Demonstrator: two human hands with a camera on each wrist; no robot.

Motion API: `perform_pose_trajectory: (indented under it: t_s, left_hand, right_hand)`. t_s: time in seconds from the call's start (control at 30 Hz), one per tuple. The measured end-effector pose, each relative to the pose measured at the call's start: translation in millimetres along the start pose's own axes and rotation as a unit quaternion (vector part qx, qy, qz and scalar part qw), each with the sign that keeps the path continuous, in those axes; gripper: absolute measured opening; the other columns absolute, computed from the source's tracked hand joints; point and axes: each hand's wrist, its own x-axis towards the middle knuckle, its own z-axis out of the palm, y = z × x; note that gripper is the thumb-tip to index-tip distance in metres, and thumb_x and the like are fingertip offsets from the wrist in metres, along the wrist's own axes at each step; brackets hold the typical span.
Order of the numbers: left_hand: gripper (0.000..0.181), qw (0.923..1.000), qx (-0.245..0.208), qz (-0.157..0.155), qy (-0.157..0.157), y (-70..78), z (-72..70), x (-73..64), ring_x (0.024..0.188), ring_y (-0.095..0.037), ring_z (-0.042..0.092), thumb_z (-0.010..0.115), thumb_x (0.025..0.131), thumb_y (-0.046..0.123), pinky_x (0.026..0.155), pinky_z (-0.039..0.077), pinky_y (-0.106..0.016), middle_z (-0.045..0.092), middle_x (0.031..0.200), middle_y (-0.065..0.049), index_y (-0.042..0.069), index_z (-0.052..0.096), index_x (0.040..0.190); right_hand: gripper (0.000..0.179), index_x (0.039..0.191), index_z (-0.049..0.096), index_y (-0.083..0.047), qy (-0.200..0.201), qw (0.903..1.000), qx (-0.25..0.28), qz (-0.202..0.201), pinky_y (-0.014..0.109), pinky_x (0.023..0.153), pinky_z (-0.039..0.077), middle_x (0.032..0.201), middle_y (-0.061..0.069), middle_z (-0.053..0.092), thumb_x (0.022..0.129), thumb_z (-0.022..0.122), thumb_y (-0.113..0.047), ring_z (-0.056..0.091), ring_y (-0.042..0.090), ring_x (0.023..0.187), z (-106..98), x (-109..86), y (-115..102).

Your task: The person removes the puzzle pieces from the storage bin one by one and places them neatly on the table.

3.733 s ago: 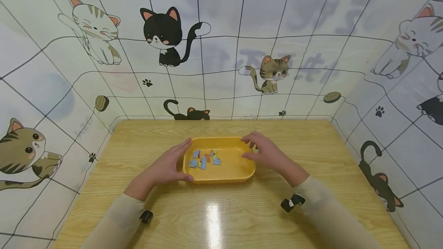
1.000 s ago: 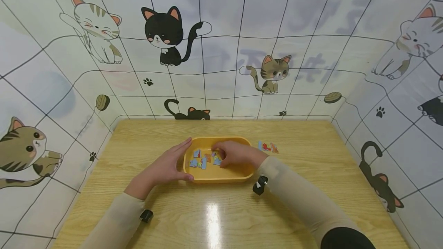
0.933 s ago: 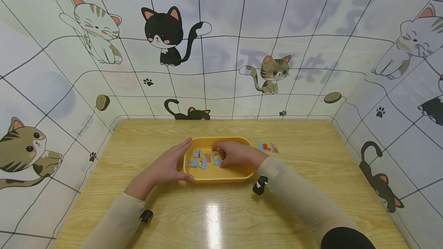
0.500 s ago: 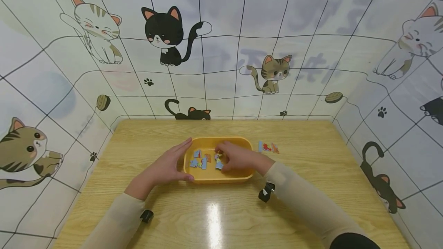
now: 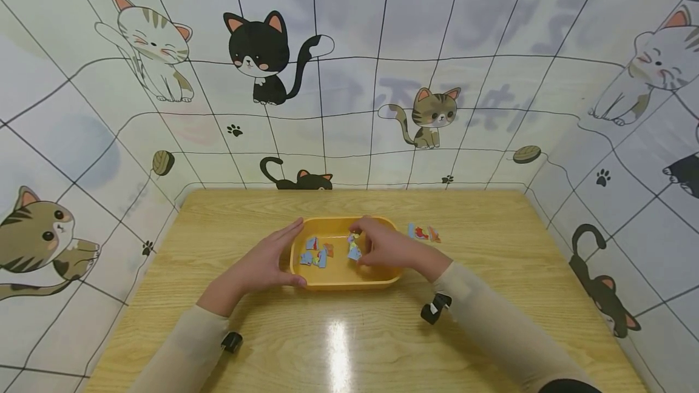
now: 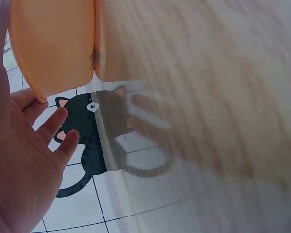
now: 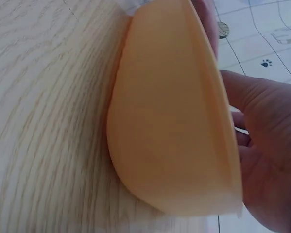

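A shallow yellow tray (image 5: 377,284) sits on the wooden table. My left hand (image 5: 266,262) holds its left end, thumb at the front corner and fingers along the side toward the back corner. Over the tray's right half, my right hand (image 5: 390,244) pinches a short column of joined puzzle pieces (image 5: 354,247) between thumb and fingers. Several more blue and orange puzzle pieces (image 5: 314,253) lie in the tray's left half. In the right wrist view the tray wall (image 7: 164,111) hides the fingertips and the pieces.
Joined puzzle pieces with a red figure (image 5: 421,233) lie on the table (image 5: 459,272) just beyond the tray's right end. A cat-print cloth wall (image 5: 349,126) encloses the table's back and sides.
My right hand has set pieces down right of the tray and come back into it. Lately it has drawn the pinched column rightward inside the tray. My left hand has stayed put.
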Motion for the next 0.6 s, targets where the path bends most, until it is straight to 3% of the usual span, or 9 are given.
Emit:
perform_pose_trajectory:
  t_s: [0.3, 0.6]
  left_hand:
    - [0.137, 1.0, -0.005, -0.005, -0.001, -0.6, 0.7, -0.3, 0.167, -0.036, 0.026, 0.1, 0.073, 0.062, 0.132, 0.027, -0.062, 0.019, 0.184, 0.002, 0.012, 0.027, 0.177]
    - [0.137, 0.9999, -0.006, -0.008, -0.004, 1.0, -0.5, -1.3, 0.167, -0.036, 0.025, 0.098, 0.074, 0.064, 0.132, 0.026, -0.062, 0.018, 0.185, 0.002, 0.012, 0.025, 0.177]
  right_hand:
    - [0.072, 0.157, 0.05, -0.006, 0.03, 0.9991, 0.021, -0.02, 0.035, 0.082, 0.059, 0.155, 0.008, 0.057, 0.097, 0.089, -0.016, 0.064, 0.017, 0.096, -19, -20.2, 9]
    - [0.071, 0.153, 0.053, -0.004, 0.046, 0.9984, 0.029, -0.016, 0.037, 0.086, 0.059, 0.144, 0.01, 0.06, 0.094, 0.09, -0.014, 0.065, 0.022, 0.097, -37, -38.3, 13]
